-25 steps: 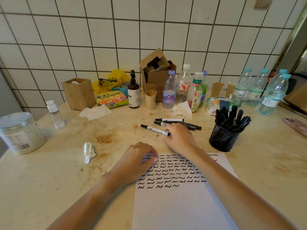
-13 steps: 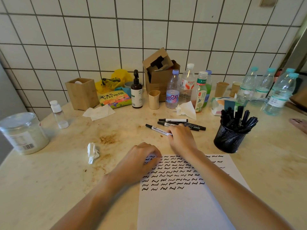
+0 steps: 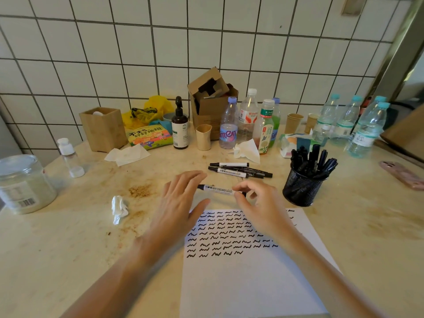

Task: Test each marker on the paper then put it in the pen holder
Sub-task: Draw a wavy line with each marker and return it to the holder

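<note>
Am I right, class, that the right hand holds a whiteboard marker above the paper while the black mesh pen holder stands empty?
Not quite. The head view shows the pen holder already crowded with dark markers, not empty. The rest holds: the right hand grips the whiteboard marker just above the paper.
</note>
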